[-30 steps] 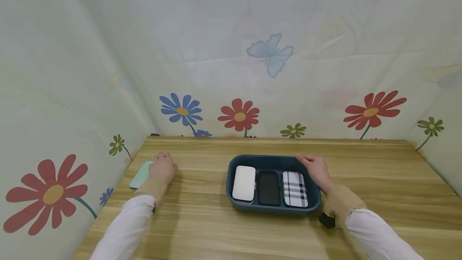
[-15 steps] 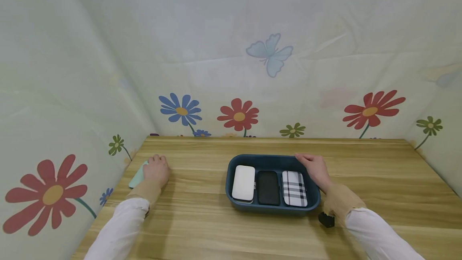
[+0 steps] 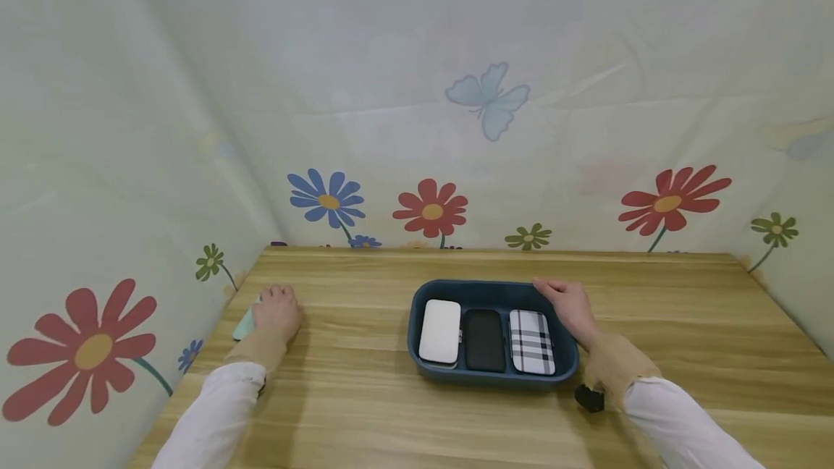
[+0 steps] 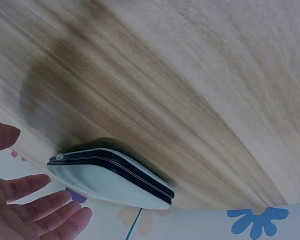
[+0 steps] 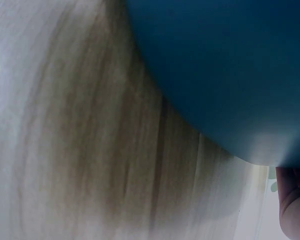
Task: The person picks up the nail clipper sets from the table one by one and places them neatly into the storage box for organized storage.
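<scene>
At the table's left side, my left hand hovers over or beside a mint zip case, partly covering it in the head view. The left wrist view shows the hand's fingers spread, apart from the case, which has a dark zipper band round its edge. My right hand grips the far right rim of a dark blue bin. Inside the bin lie a white case, a black case and a plaid case, side by side.
The bin stands on a wood-grain table. A flower-printed cloth rises along the table's back and sides. A black object sits by the right wrist.
My left hand has moved left and slightly down, covering more of the mint zip case. The right hand and the bin have stayed in place.
</scene>
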Tool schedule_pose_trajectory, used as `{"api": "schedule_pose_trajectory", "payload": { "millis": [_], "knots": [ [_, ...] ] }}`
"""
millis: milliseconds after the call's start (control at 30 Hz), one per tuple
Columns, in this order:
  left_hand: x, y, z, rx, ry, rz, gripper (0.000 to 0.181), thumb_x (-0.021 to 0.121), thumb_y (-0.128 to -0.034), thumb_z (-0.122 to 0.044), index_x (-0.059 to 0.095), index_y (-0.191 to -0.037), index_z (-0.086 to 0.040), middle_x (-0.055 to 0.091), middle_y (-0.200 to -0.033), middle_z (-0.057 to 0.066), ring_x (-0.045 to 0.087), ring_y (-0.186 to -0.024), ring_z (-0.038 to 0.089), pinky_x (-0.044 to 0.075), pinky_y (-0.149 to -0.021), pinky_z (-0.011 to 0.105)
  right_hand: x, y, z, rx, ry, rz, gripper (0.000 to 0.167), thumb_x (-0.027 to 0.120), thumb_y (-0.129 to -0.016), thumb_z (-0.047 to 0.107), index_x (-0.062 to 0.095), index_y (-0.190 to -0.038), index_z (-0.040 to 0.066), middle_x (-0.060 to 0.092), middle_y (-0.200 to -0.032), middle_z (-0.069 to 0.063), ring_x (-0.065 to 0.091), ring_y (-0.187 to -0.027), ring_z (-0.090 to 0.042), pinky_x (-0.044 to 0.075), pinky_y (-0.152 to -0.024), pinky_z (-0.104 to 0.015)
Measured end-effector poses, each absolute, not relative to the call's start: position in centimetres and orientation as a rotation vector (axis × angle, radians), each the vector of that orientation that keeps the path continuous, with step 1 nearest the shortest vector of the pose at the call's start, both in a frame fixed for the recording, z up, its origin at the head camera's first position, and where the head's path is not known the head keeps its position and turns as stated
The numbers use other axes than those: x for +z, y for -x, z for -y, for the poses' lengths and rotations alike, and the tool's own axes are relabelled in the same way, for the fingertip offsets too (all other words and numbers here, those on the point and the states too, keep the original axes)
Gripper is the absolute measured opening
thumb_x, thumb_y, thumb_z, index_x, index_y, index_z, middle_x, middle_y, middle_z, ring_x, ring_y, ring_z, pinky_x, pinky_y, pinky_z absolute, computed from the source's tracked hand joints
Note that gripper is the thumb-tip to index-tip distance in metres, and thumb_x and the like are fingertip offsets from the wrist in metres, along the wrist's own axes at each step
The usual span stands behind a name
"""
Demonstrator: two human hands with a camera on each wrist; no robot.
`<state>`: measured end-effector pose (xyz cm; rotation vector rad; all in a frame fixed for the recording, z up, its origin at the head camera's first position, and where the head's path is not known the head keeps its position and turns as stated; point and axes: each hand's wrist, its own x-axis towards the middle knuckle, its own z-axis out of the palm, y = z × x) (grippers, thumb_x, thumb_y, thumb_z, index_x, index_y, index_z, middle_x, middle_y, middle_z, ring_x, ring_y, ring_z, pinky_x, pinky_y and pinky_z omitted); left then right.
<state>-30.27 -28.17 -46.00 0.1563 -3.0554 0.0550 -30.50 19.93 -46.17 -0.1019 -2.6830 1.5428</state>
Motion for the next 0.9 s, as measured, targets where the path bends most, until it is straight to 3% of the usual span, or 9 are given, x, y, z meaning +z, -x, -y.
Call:
{"api": "schedule_pose_trajectory", "payload": {
  "millis": [200, 900],
  "knots": [
    [-46.2, 30.1, 28.7, 0.041, -0.177, 3.065, 0.043, 0.045, -0.0878, -0.022, 0.044, -0.11, 0.014, 0.045, -0.107, 0.034, 0.041, -0.102, 0.047, 0.041, -0.078, 0.057, -46.1, 30.6, -19.8, 1.556, 0.098, 2.698, 0.053, 0.048, -0.088, 0.041, 0.053, -0.12, -0.002, 0.049, -0.125, -0.02, 0.041, -0.121, -0.034, 0.033, -0.099, -0.048],
    [-47.3, 30.2, 30.8, -0.085, -0.279, 3.058, 0.048, 0.041, -0.0919, -0.029, 0.043, -0.108, 0.016, 0.044, -0.103, 0.037, 0.044, -0.096, 0.049, 0.044, -0.071, 0.056, -46.4, 30.8, -19.9, 1.544, 0.113, 2.705, 0.06, 0.048, -0.086, 0.048, 0.053, -0.121, -0.001, 0.049, -0.126, -0.019, 0.04, -0.121, -0.033, 0.033, -0.099, -0.048]
  ]
}}
